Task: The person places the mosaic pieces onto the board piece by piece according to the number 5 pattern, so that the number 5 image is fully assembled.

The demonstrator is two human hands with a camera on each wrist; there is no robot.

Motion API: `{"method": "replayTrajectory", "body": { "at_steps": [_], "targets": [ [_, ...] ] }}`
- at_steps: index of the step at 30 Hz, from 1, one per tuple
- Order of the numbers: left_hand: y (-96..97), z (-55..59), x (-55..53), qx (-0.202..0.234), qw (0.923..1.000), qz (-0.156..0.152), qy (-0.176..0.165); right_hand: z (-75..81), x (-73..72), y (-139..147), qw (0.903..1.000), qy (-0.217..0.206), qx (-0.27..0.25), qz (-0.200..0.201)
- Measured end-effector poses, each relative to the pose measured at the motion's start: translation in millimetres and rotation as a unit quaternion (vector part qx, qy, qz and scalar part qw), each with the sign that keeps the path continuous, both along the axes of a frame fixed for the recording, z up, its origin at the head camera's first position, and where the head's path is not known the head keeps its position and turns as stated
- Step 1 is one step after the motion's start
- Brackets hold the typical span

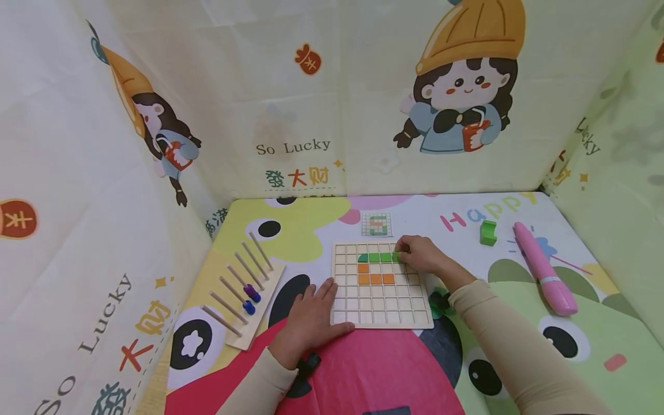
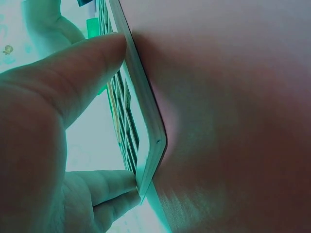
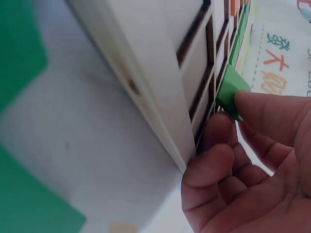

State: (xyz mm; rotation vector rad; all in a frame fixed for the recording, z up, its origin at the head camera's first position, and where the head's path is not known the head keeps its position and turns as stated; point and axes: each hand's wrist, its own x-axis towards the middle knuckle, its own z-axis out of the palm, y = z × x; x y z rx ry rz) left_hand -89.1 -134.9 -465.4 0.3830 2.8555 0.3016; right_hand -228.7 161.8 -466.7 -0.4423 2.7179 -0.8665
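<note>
A wooden grid board (image 1: 384, 319) lies flat, bearing a row of green tiles (image 1: 380, 257) and several orange tiles (image 1: 376, 279). My left hand (image 1: 311, 317) rests at the board's near left corner. Its straight fingers touch the left edge and its thumb (image 2: 92, 60) lies against the near edge. Over the right end of the green row, my right hand (image 1: 421, 255) pinches a green tile (image 3: 232, 90) between thumb and fingertip. That tile is tilted at the grid in the right wrist view, its lower part hidden by the fingers.
A small pattern card (image 1: 376, 225) lies behind the board. To the left stands a wooden peg rack (image 1: 259, 311) with blue and purple beads (image 1: 251, 293). Right of the board are a green notched block (image 1: 488, 233) and a long pink wand-like object (image 1: 544, 268).
</note>
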Motion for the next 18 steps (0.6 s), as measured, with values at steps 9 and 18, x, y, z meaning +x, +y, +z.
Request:
{"method": "replayTrajectory", "body": {
  "at_steps": [9, 18],
  "targets": [
    [1.2, -1.7, -0.9, 0.001, 1.0000, 0.000, -0.004, -2.5, 1.4, -4, 0.9991, 0.021, 0.037, 0.007],
    [0.0, -2.4, -0.2, 0.000, 1.0000, 0.000, 0.007, 6.8, 8.4, 11, 0.9998, 0.020, 0.006, 0.001]
  ]
}}
